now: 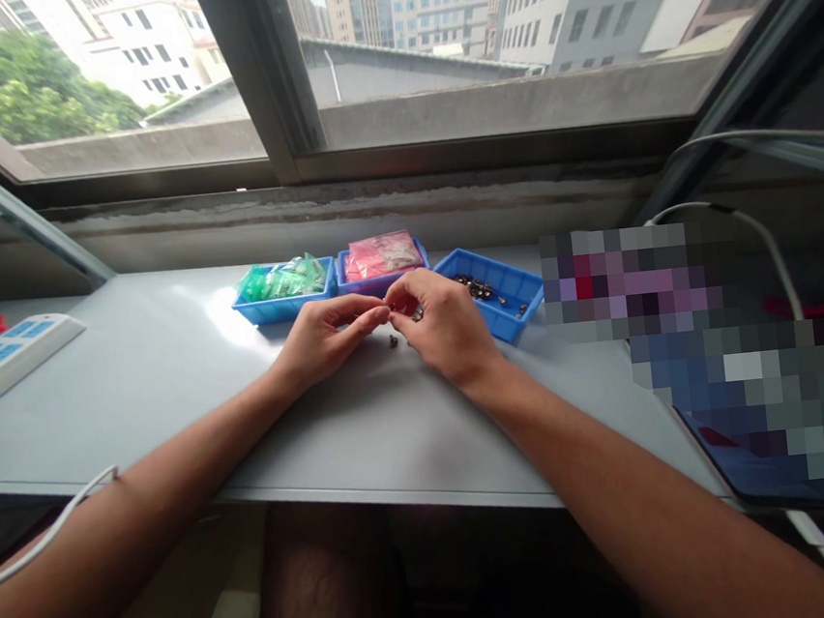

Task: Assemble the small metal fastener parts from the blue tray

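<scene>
My left hand (pixel 327 335) and my right hand (pixel 439 326) meet over the grey table (pixel 170 371), fingertips pinched together on something small that I cannot make out. A few tiny dark metal parts (pixel 393 341) lie on the table just under the fingers. Right behind the hands stand three blue trays: one with green bags (pixel 283 287), one with a pink bag (pixel 382 258), and one at the right (pixel 490 287) holding small dark metal parts.
A white power strip (pixel 5 358) lies at the left edge. White cables (pixel 762 236) curve at the right above a blurred-out area. A window sill and window run along the back. The table's front edge is close to my body.
</scene>
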The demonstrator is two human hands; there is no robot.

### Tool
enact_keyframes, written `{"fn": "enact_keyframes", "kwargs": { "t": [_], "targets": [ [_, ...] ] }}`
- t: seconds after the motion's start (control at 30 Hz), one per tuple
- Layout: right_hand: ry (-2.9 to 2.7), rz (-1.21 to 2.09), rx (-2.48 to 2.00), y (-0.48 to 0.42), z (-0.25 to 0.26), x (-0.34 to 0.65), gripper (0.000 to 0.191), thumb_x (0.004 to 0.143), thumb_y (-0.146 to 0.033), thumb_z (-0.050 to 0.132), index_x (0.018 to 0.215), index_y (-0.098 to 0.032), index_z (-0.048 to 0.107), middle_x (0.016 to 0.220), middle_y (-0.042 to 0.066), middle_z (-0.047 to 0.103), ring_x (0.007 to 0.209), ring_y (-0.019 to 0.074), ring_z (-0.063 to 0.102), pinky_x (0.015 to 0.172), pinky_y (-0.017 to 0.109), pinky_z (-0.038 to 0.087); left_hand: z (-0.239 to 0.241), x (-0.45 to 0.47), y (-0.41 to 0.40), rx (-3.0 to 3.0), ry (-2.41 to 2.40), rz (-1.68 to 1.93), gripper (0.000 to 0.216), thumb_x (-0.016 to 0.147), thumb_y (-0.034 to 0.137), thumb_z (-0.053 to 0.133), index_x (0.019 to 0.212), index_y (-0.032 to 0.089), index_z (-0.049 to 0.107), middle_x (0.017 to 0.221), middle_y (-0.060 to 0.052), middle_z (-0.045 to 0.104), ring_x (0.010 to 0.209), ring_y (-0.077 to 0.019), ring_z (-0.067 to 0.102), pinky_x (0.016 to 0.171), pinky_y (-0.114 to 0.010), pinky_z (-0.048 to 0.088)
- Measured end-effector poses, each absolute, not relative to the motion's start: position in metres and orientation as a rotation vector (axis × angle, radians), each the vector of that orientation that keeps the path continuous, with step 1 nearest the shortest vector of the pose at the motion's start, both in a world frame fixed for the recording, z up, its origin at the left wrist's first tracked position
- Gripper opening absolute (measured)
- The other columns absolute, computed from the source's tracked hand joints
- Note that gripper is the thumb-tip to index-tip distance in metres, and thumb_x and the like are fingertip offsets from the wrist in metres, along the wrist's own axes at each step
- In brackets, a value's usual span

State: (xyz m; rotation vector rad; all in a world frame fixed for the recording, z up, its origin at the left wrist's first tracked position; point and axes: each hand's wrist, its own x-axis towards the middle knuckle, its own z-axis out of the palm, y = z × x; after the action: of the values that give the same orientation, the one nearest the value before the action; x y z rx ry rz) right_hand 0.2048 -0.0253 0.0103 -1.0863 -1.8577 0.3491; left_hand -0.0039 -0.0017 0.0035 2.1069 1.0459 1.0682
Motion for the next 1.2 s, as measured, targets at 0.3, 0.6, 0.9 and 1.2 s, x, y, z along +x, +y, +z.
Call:
{"fn": "enact_keyframes", "kwargs": {
  "t": [0.3, 0.6, 0.9, 1.2],
  "targets": [
    [-1.851, 0.440, -1.133, -0.027, 0.009, 0.204, 0.012, 0.097, -0.015, 0.067, 0.101, -0.022, 0.076, 0.100, 0.004, 0.083, 0.093, 0.0219, 0.078, 0.088, 0.033, 0.056, -0.003, -0.003, 0.001, 2.066, 1.045, 1.158, 0.034, 0.094, 0.047, 0.083, 0.111, 0.018, 0.087, 0.107, -0.009, 0.087, 0.096, -0.0259, 0.083, 0.091, -0.034, 0.068],
    [-1.803, 0.506, -1.127, -0.024, 0.006, 0.203, 0.016, 0.089, -0.010, 0.069, 0.096, -0.023, 0.072, 0.090, 0.001, 0.080, 0.083, 0.0191, 0.077, 0.082, 0.031, 0.057, -0.001, 0.000, -0.001, 2.100, 1.012, 1.269, 0.032, 0.091, 0.047, 0.086, 0.103, 0.018, 0.085, 0.105, -0.010, 0.085, 0.094, -0.0242, 0.081, 0.090, -0.036, 0.068],
    [-1.663, 0.389, -0.926, -0.025, 0.011, 0.203, 0.003, 0.098, -0.020, 0.064, 0.099, -0.023, 0.065, 0.099, 0.003, 0.077, 0.090, 0.0177, 0.074, 0.084, 0.029, 0.060, 0.000, -0.001, 0.000, 2.148, 1.024, 1.264, 0.031, 0.096, 0.046, 0.081, 0.110, 0.018, 0.084, 0.110, -0.011, 0.085, 0.100, -0.0243, 0.080, 0.093, -0.034, 0.065],
    [-1.708, 0.064, -1.131, -0.024, 0.018, 0.216, 0.029, 0.102, -0.014, 0.053, 0.126, -0.024, 0.066, 0.112, 0.009, 0.073, 0.103, 0.0256, 0.069, 0.099, 0.041, 0.058, -0.006, -0.004, 0.005, 2.358, 0.889, 0.902, 0.022, 0.092, 0.040, 0.082, 0.109, 0.027, 0.089, 0.111, -0.008, 0.086, 0.101, -0.0258, 0.081, 0.096, -0.036, 0.066]
  ]
}}
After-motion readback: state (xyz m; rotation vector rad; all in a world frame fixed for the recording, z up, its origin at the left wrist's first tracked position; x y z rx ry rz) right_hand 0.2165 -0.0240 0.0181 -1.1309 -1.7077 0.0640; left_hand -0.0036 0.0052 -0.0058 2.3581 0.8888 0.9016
